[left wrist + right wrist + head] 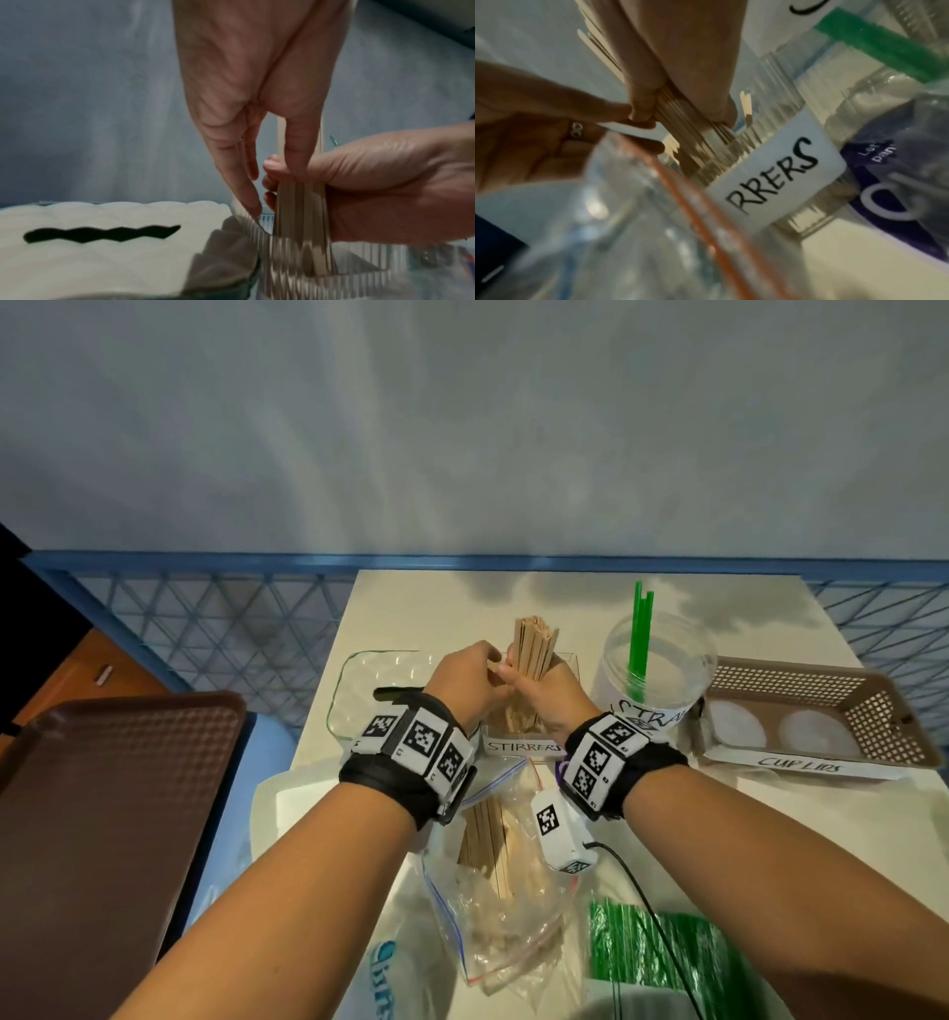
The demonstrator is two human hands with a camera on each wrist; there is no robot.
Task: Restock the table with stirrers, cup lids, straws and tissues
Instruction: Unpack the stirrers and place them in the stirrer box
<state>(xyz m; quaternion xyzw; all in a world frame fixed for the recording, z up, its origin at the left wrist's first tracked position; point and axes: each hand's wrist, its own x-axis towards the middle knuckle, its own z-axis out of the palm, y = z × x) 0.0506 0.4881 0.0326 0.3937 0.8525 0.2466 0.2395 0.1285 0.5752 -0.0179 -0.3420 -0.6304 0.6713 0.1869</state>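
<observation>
A bundle of wooden stirrers stands upright in the clear ribbed container labelled STIRRERS at the middle of the table. My right hand grips the bundle around its middle. In the left wrist view the stirrers' lower ends sit inside the container. My left hand is on the bundle's left side. Its fingers point straight down to the container rim, and its thumb touches the stirrers. A clear cup labelled for straws holds a few green straws.
A brown basket labelled CUP LIDS with two lids stands at the right. The tissue box is left of the container. Below my wrists lie a zip bag of more stirrers, a green straw pack and a tissue pack. A brown tray is at the left.
</observation>
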